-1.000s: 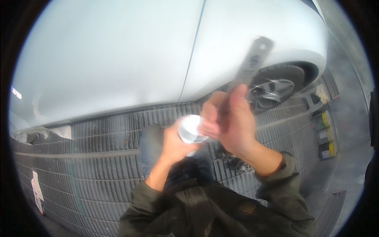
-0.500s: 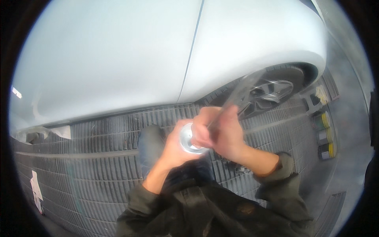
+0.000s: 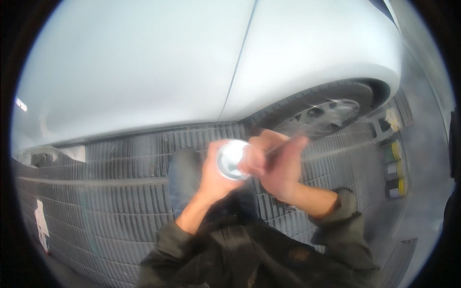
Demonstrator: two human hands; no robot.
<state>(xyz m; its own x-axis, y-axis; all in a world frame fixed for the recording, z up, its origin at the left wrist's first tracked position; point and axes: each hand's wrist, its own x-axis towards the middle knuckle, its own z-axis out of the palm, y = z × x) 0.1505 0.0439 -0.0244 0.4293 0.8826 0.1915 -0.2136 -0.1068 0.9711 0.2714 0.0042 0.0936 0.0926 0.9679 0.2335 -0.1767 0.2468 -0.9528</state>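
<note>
My left hand (image 3: 213,173) wraps around a round metal can (image 3: 229,161), held above my legs with its open top facing up. The inside looks bright and silvery-white; what is in it is hard to make out. Just right of the can's rim, my right hand (image 3: 281,165) is closed around a flat stick (image 3: 312,128), smeared by motion. The stick's upper part points up and right, in front of the car wheel. Its lower end is hidden behind my fingers, over or in the can's mouth.
A white car body (image 3: 144,62) fills the far side, with a wheel (image 3: 331,113) at right. Slatted grating (image 3: 125,201) covers the floor. Several cans (image 3: 394,169) line the right side near a pale crumpled cloth (image 3: 392,119). Paper (image 3: 42,218) lies at far left.
My right hand has shifted slightly right, away from the can's middle, and the stick leans lower to the right. More of the can's inside shows. My left hand still holds the can.
</note>
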